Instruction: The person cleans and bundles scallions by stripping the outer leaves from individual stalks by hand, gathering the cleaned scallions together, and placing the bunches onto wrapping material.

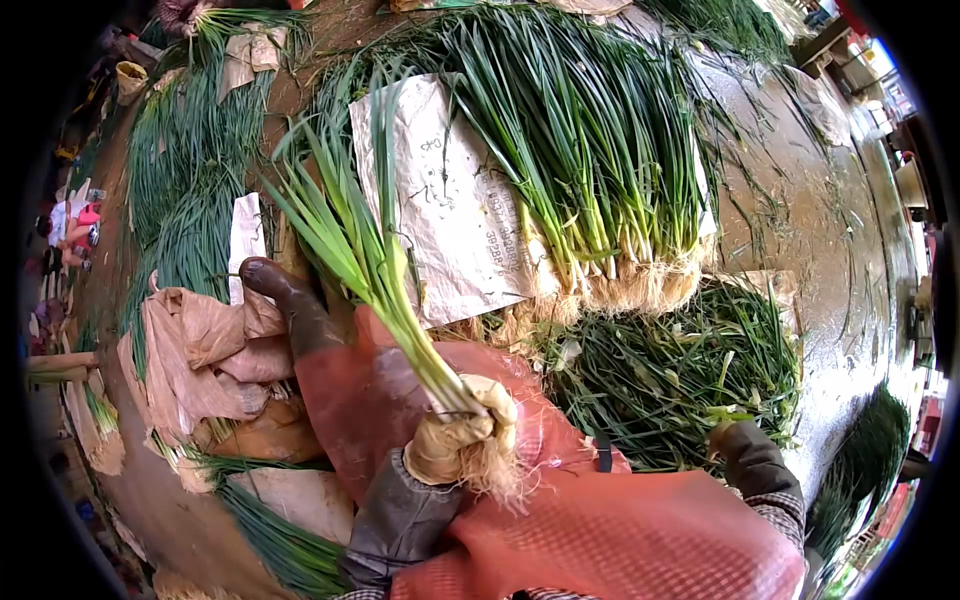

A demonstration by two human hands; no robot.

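My left hand [465,435], in a tan glove, is closed round the pale lower stalks of a bunch of green garlic [400,310]. Its leaves fan up and left, and its stringy roots hang below the fist. To the right, my right hand [722,438], partly hidden by a dark sleeve, is at the near edge of a heap of loose green leaves [670,375]. Its fingers are too small and covered to make out. Ahead lies a thick row of green garlic [590,140], roots towards me, partly on a white printed sack [450,200].
A red apron [620,520] covers my lap, and a dark boot [290,290] sticks out ahead. More long greens [195,160] lie at the left, beside crumpled pinkish sacking [195,340]. Wet ground [810,220] with scattered leaves stretches along the right.
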